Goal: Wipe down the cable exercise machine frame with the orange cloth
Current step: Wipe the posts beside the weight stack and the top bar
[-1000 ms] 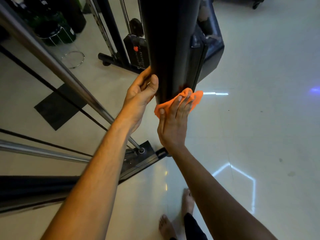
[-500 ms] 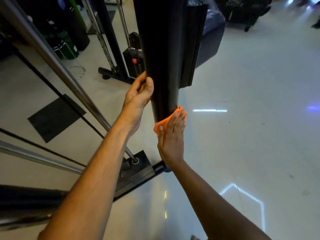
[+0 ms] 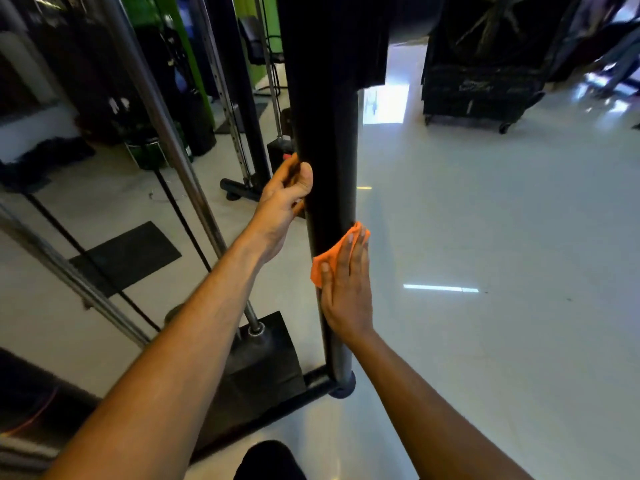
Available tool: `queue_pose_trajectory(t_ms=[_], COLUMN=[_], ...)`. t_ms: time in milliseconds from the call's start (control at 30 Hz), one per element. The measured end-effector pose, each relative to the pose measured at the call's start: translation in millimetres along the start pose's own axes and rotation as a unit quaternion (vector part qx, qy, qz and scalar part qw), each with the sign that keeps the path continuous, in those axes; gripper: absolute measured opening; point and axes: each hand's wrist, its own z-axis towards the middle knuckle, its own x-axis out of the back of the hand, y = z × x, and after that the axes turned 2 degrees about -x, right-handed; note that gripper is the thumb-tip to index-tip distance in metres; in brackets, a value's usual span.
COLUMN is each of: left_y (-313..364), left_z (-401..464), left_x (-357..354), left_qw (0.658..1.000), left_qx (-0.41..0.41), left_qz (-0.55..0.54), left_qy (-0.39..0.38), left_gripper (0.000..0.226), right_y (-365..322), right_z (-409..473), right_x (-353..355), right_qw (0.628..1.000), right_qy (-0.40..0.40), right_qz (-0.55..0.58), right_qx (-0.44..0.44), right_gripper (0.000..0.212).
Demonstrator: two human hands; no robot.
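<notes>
Landmark: black upright post (image 3: 329,174) of the cable machine frame. Right hand (image 3: 346,289), fingers straight and flat, pressed the orange cloth (image 3: 325,261) against the post's right face, on its lower half, well above the foot (image 3: 341,386). Flat palm likely meant to spread pressure over the cloth. Left hand (image 3: 285,202) sat on the post's left side, higher than the cloth, thumb against the post and fingers curled toward its far side; grasp looked like a brace to steady the body while wiping. Chrome guide rods (image 3: 173,161) ran left of the post, down to a black base plate (image 3: 263,362). Glossy floor (image 3: 485,237) right of the post.
</notes>
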Motion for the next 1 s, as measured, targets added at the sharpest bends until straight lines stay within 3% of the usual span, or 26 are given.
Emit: queue_pose_trajectory(t_ms=[67, 200, 300, 400, 500, 733, 833, 1000], left_y=[-15, -37, -52, -65, -65, -71, -97, -134], left_z=[-4, -8, -7, -6, -6, -11, -17, -24], left_x=[-3, -7, -7, -8, -8, -15, -15, -11], left_qw=[1.000, 0.999, 0.998, 0.996, 0.993, 0.994, 0.995, 0.997], left_qx=[0.004, -0.014, -0.050, -0.068, -0.098, -0.097, -0.100, -0.082], left_qz=[-0.018, -0.028, -0.041, -0.056, -0.068, -0.058, -0.020, 0.005], left_qy=[-0.007, -0.020, -0.017, -0.018, -0.008, 0.009, 0.007, 0.007], left_gripper=[0.068, 0.048, 0.044, 0.026, 0.027, 0.026, 0.037, 0.041], right_y=[0, -4, 34, 86, 94, 29, 62, 122], right_z=[9, 24, -1, -53, -74, -9, -26, -90], right_x=[-3, -9, -27, -53, -65, -46, -59, -89], right_qw=[0.999, 0.993, 0.990, 0.998, 0.999, 0.992, 0.990, 0.998], right_qy=[0.033, 0.082, 0.081, 0.030, 0.016, 0.106, 0.102, 0.035], right_qz=[0.015, -0.002, -0.027, -0.005, 0.032, -0.007, -0.022, -0.014], right_qx=[0.038, 0.081, 0.112, 0.064, 0.014, 0.066, 0.096, 0.056], right_gripper=[0.083, 0.077, 0.079, 0.080, 0.075, 0.075, 0.079, 0.086])
